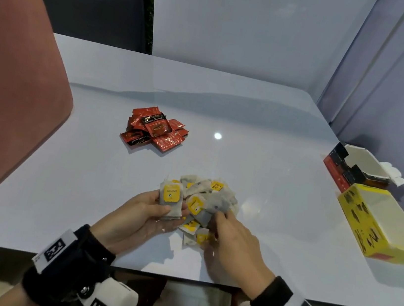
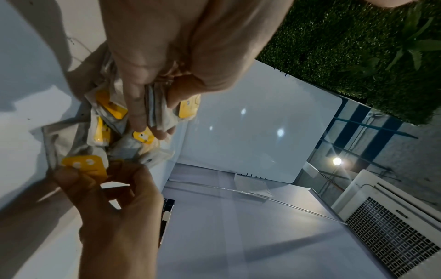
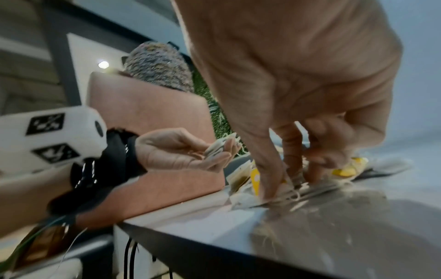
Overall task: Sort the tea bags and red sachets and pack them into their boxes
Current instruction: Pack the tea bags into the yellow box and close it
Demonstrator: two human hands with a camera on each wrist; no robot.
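Probably a café booth: padded seats [image 1: 91, 7], green foliage wall [image 2: 346, 47], glossy table [image 1: 229, 99].

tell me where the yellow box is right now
In the head view the yellow box lies open at the table's right edge, just in front of the red and black box, well right of the tea bag pile.

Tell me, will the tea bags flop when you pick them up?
Probably. The tea bags lie crumpled and bent in their pile, so they look soft and light. Strings show in the right wrist view, so the right hand might drag neighbours along.
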